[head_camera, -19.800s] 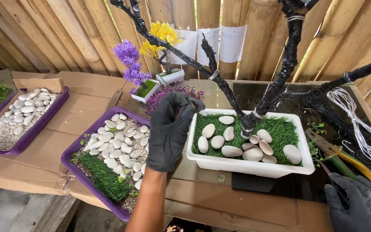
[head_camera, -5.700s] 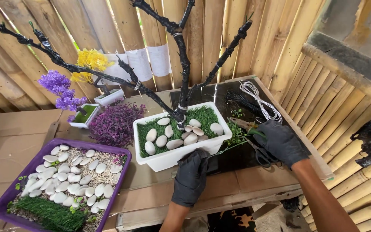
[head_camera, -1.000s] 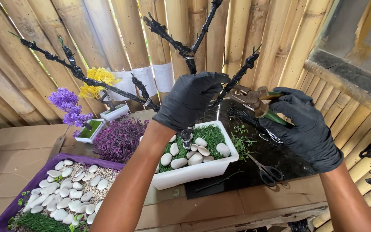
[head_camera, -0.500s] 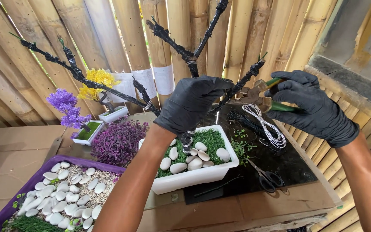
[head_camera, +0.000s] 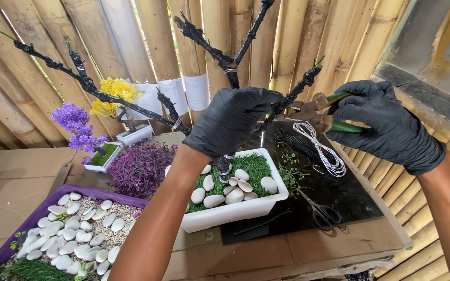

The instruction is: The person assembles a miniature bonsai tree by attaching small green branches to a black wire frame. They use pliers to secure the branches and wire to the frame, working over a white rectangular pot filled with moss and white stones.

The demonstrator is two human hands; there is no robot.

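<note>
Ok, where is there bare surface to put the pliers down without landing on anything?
Free: the brown board in front of the white planter and scissors, and the cardboard left of the small flower pot. Crowded: the black mat under the right hand carries white wire coil, dark wire and green scraps; the purple tray is full of pebbles.

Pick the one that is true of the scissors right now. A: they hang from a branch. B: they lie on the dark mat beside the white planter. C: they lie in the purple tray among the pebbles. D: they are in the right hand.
B: the black-handled scissors lie flat on the dark mat, right of the white rectangular planter, while the black-gloved right hand holds green-handled pliers instead.
</note>
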